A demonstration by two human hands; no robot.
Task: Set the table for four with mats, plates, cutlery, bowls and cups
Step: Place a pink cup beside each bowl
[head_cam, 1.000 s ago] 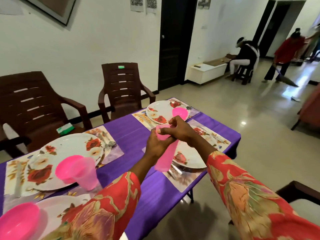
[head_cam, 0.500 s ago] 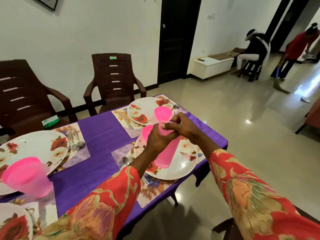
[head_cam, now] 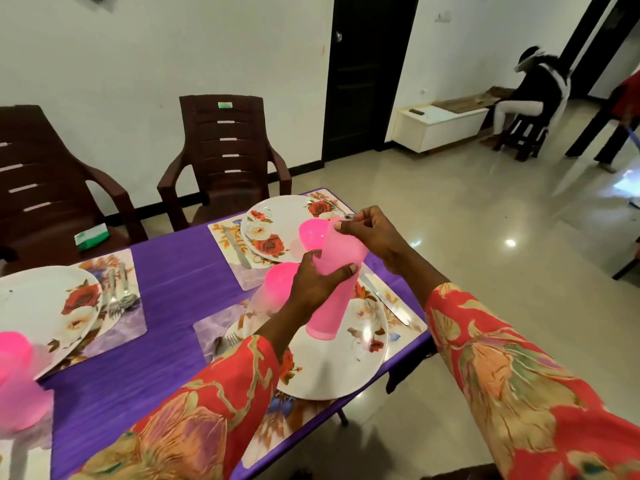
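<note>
Over the purple table (head_cam: 166, 282), both hands grip stacked pink cups (head_cam: 337, 271).

Two brown plastic chairs (head_cam: 225, 161) are standing against the white wall behind the desk (head_cam: 173, 282), which is wearing a purple cloth. A green and white packet (head_cam: 91, 237) is lying on the left chair's seat. Beyond a dark door (head_cam: 367, 74), a person (head_cam: 536, 88) is sitting beside a low white cabinet (head_cam: 440, 124).
</note>
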